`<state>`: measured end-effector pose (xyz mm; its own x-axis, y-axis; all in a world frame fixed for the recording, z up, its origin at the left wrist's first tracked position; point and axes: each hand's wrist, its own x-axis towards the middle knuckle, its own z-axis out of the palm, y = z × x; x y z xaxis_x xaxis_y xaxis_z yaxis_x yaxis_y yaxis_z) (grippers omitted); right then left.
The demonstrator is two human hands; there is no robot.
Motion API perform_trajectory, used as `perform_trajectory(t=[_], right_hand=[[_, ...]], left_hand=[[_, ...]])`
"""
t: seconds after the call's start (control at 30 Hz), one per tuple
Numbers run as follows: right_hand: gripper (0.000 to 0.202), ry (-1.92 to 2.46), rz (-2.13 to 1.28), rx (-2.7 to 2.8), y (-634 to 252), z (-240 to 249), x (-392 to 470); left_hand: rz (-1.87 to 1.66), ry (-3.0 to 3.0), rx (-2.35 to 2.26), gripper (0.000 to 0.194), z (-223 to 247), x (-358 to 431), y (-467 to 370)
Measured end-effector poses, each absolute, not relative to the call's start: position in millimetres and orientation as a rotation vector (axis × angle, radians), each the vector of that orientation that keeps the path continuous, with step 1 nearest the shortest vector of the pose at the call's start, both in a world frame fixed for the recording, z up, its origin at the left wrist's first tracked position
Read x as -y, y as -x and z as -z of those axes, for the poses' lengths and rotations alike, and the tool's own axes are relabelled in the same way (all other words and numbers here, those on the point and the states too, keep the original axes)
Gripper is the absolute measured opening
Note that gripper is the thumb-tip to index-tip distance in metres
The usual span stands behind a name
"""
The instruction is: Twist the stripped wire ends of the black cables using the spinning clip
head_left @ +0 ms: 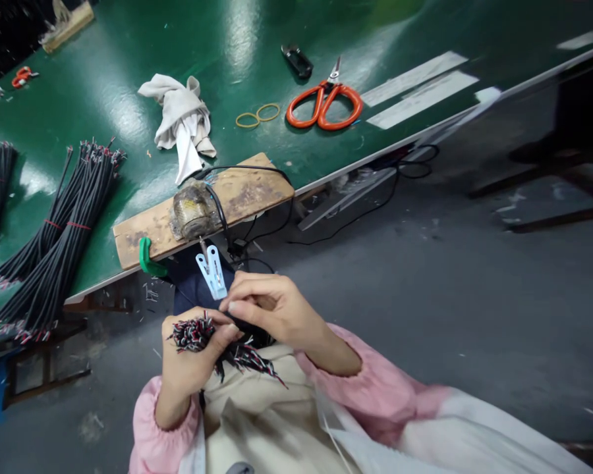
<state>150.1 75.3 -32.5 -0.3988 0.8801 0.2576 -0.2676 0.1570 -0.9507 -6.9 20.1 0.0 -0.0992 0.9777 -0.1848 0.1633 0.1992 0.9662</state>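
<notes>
In the head view my left hand (pixel 190 362) is wrapped round a bundle of black cables (pixel 192 334) whose stripped ends show red, white and black wires. More cable ends (pixel 251 361) fan out beside it over my lap. My right hand (pixel 271 306) is closed in a pinch just to the right, close to the tip of a light blue clothes peg (pixel 212 273). Whatever lies between its fingertips is too small to make out. The peg sits on the shaft of a small motor (pixel 192 209), which is fixed to a wooden board (pixel 257 187) at the table edge.
A green clamp (pixel 151 258) grips the board's end. On the green table (pixel 247 59) lie tied cable bundles (pixel 72 237), a white cloth (pixel 178 115), rubber bands (pixel 257 115), orange-handled scissors (pixel 325 105), a black cutter (pixel 297 61) and paper strips (pixel 422 99). A black cord (pixel 346 234) hangs below.
</notes>
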Motion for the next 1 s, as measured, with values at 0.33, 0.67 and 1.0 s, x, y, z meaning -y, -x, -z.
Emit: perform_trajectory(t=[0.33,0.67,1.0], right_hand=[[0.019,0.647,-1.215,1.546,-145,26,-71],[0.021,0.683,-1.658,1.246,-145,36,-68],[0.055,0.627,-2.011,0.758,-115,27,-106]], left_hand=[[-1.025,-1.187,-1.642,0.023,-3,-26,1],[-1.109,-1.076,-1.627,0.014,2,-13,6],[-1.357,-1.151,-1.576,0.012,9,-18,9]])
